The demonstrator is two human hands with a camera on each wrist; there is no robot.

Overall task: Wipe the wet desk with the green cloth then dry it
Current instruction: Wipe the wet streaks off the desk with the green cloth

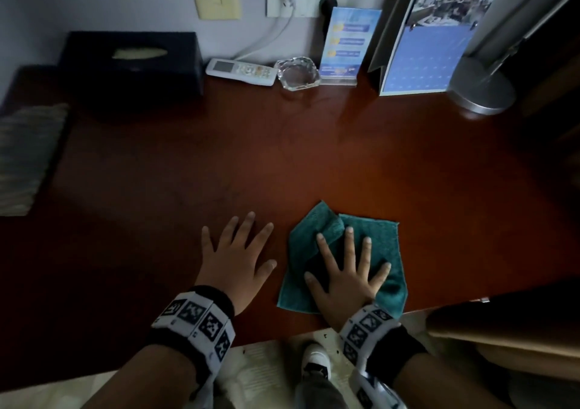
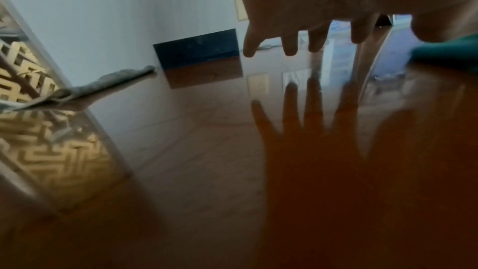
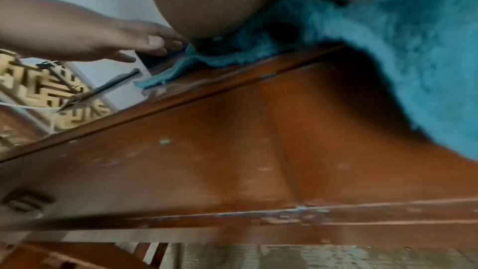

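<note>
The green cloth (image 1: 379, 236) lies partly folded on the glossy brown desk (image 1: 282, 157) near its front edge. My right hand (image 1: 348, 270) presses flat on the cloth with fingers spread. My left hand (image 1: 238, 251) rests flat on the bare desk just left of the cloth, fingers spread, holding nothing. In the left wrist view the left hand (image 2: 305, 34) hovers at the surface above its reflection, and the cloth (image 2: 447, 50) shows at the right edge. In the right wrist view the cloth (image 3: 388, 52) hangs over the desk's front edge under my palm.
Along the back wall stand a dark tissue box (image 1: 131, 63), a white remote (image 1: 241, 71), a glass ashtray (image 1: 296, 73), a blue sign holder (image 1: 345, 48), a desk calendar (image 1: 420, 57) and a lamp base (image 1: 483, 87). A grey cloth (image 1: 28, 157) lies at the left.
</note>
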